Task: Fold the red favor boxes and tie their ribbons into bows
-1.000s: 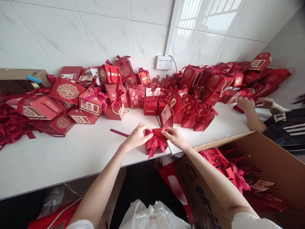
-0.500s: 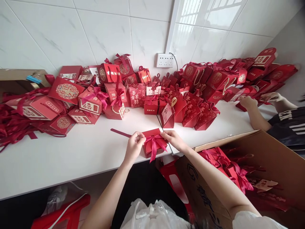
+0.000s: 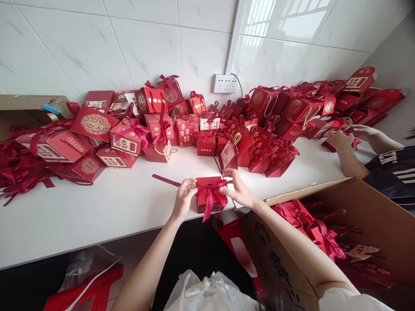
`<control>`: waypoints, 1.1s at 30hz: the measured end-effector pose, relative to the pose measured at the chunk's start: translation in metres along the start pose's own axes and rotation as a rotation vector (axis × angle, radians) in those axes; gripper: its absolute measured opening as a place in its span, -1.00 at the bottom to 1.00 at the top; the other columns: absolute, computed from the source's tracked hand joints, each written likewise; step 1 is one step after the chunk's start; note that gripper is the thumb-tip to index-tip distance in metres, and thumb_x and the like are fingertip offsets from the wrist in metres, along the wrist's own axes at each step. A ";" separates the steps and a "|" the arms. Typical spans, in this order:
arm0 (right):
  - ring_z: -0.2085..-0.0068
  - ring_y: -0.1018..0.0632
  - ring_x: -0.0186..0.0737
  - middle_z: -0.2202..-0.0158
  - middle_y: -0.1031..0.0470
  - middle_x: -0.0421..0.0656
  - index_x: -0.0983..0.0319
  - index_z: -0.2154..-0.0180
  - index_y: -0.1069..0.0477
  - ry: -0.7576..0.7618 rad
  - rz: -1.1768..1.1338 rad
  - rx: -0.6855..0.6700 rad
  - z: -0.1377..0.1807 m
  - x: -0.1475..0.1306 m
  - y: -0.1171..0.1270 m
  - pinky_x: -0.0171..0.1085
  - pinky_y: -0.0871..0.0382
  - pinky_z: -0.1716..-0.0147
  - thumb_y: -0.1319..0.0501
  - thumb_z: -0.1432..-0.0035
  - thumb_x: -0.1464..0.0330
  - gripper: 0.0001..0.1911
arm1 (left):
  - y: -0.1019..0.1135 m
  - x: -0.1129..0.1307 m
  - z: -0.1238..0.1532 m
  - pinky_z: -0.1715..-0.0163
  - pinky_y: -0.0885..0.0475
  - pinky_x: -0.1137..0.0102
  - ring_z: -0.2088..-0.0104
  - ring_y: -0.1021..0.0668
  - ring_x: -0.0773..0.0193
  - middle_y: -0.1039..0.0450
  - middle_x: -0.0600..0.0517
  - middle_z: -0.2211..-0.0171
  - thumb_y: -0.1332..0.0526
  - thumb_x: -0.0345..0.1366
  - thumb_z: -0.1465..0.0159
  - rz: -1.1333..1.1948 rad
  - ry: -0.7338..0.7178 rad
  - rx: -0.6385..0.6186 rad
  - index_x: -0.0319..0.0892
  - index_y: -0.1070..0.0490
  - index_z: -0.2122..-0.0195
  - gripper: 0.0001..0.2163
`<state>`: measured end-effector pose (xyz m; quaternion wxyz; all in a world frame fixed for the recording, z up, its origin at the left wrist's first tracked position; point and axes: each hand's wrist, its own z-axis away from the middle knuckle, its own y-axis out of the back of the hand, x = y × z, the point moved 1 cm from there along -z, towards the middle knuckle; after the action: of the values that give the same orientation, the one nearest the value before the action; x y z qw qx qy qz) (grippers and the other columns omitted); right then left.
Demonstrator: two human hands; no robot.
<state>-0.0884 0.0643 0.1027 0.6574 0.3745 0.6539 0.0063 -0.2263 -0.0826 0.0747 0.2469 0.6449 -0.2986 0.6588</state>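
A small red gift box (image 3: 201, 199) sits at the table's front edge, its front crossed by a crimson ribbon bow (image 3: 209, 203) with tails hanging down. At the box's left side, my left hand (image 3: 183, 198) has thumb and fingers pinched on the left loop of the ribbon. My right hand (image 3: 240, 190) is at the other side, fingers spread apart and the thumb against the bow's right loop. A dark red strip (image 3: 164, 179) lies on the table and runs behind my left hand.
Red gift boxes (image 3: 207, 143) crowd the back of the white table (image 3: 129, 203). More ribboned boxes (image 3: 301, 218) fill a cardboard carton (image 3: 359, 190) at right. A co-worker's hands (image 3: 343, 140) handle a box at far right. Red stools (image 3: 97, 285) stand below.
My right hand has let its pinch on the bow's right loop go, and its fingers have spread upward. My left hand stays on the left loop. The co-worker's hands have moved slightly.
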 end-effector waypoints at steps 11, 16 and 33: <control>-0.07 -0.38 0.05 -0.06 -0.31 0.01 0.17 -0.08 -0.20 -0.038 -0.330 -0.083 0.036 0.005 0.024 0.05 -0.25 -0.06 -0.31 0.13 0.02 -0.24 | 0.013 -0.028 -0.014 0.39 -0.35 0.39 0.46 -0.45 0.28 -0.33 0.11 0.54 -0.10 -0.20 -0.09 -0.251 -0.007 0.019 -0.15 -0.36 0.34 -0.82; -0.01 -0.46 0.04 0.04 -0.45 -0.02 0.17 0.05 -0.31 -0.355 -0.926 0.166 0.090 0.009 0.044 0.11 -0.32 0.02 0.02 -0.03 -0.16 -0.34 | 0.011 -0.022 -0.009 0.36 -0.38 0.37 0.44 -0.47 0.25 -0.43 0.08 0.49 -0.15 -0.16 -0.04 -0.337 -0.040 -0.092 -0.14 -0.42 0.43 -0.82; -0.14 -0.14 0.14 -0.02 -0.06 0.03 0.22 0.00 -0.12 -0.628 0.687 1.025 0.313 0.078 0.149 0.12 -0.06 -0.13 -0.26 0.24 0.09 -0.24 | 0.008 -0.019 -0.013 0.39 -0.41 0.41 0.42 -0.50 0.23 -0.47 0.03 0.43 -0.07 -0.15 -0.04 -0.609 -0.081 -0.118 -0.13 -0.40 0.41 -0.78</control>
<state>0.2656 0.0588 0.0679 0.5164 0.8078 0.1976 -0.2042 -0.2401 -0.0779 0.0552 0.4577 0.7149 -0.1388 0.5100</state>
